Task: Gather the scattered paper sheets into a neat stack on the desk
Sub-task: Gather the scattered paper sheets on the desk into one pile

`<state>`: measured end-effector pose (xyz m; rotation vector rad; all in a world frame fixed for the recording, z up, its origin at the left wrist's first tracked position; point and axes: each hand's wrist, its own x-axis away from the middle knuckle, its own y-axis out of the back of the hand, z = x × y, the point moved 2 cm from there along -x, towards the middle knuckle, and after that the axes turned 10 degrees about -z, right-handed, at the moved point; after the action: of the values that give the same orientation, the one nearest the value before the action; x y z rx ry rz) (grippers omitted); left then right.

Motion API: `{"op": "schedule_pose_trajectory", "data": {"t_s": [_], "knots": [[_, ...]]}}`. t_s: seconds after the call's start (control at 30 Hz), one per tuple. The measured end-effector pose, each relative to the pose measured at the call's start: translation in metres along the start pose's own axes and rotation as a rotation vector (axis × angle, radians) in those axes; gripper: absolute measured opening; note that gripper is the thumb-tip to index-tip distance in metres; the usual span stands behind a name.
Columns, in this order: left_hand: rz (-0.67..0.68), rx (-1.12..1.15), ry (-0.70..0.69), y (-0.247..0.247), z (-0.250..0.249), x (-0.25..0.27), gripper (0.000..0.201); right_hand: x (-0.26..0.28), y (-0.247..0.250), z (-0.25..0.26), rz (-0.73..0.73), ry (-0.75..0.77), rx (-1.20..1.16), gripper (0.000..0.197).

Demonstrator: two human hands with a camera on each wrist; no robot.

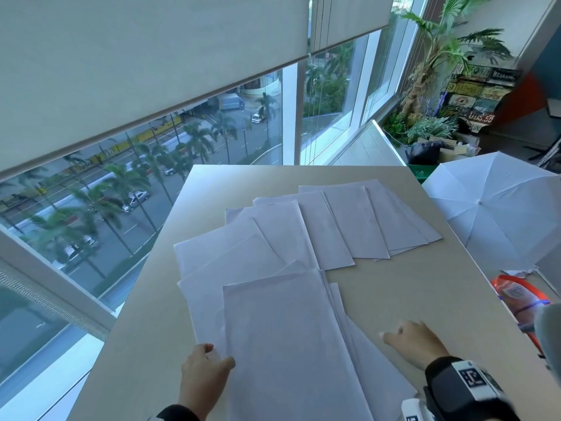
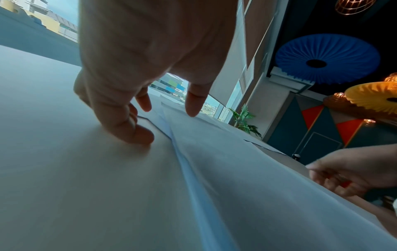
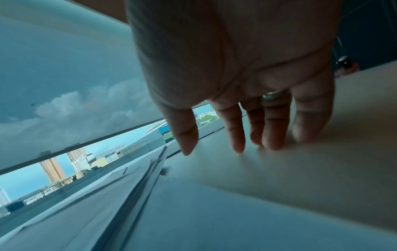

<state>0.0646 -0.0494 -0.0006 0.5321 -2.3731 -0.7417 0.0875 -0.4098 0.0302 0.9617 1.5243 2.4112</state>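
White paper sheets (image 1: 288, 329) fanned toward 1 o'clock on beige desk (image 1: 409, 299). Left hand (image 1: 205, 370) loosely curled, thumb on sheet edge; right hand (image 1: 416, 341) flat, fingers spread, touching desk.

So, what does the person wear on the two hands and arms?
The left hand is bare, with a dark sleeve at the wrist. The right hand has a ring on one finger and a black wrist strap bearing a white square marker.

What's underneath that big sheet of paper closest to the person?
More paper sheets peek out around the nearest sheet, all on the desk. How many lie fully covered cannot be seen.
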Motion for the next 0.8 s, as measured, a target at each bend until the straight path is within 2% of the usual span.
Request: {"op": "schedule_pose_trajectory", "data": {"t_s": [0.07,0.13,0.23,0.3,0.37,0.4,0.47,0.53,0.63,0.7,0.8], "knots": [[0.036,-0.012,0.012,-0.002,0.0,0.005,0.077,0.007,-0.003,0.009,-0.005,0.001,-0.121,0.03],[0.063,-0.006,0.016,-0.004,-0.002,0.009,0.078,0.013,-0.011,0.019,0.098,0.014,-0.211,0.027],[0.1,0.019,0.025,-0.007,-0.005,0.015,0.072,0.018,-0.024,0.029,0.253,0.117,-0.148,0.032],[0.126,0.065,0.049,-0.009,-0.005,0.017,0.062,0.02,-0.024,0.033,0.284,0.158,-0.114,0.037],[0.126,0.114,0.056,-0.009,-0.004,0.018,0.067,0.019,-0.023,0.035,0.258,0.15,-0.141,0.048],[0.127,0.148,0.072,-0.01,-0.002,0.018,0.074,0.019,-0.022,0.036,0.243,0.132,-0.162,0.046],[0.132,0.209,0.117,-0.01,-0.002,0.021,0.08,0.02,-0.023,0.039,0.216,0.121,-0.194,0.025],[0.15,0.218,0.133,-0.011,-0.002,0.023,0.068,0.021,-0.027,0.041,0.198,0.083,-0.2,0.038],[0.187,0.258,0.139,-0.007,-0.008,0.029,0.023,0.021,-0.034,0.045,0.109,0.075,-0.132,0.041],[0.244,0.299,0.13,-0.005,-0.008,0.025,0.028,0.022,-0.034,0.048,0.03,0.09,-0.095,0.037],[0.309,0.299,0.158,-0.001,-0.003,0.018,0.031,0.022,-0.03,0.051,0.031,0.114,-0.196,0.026]]}}
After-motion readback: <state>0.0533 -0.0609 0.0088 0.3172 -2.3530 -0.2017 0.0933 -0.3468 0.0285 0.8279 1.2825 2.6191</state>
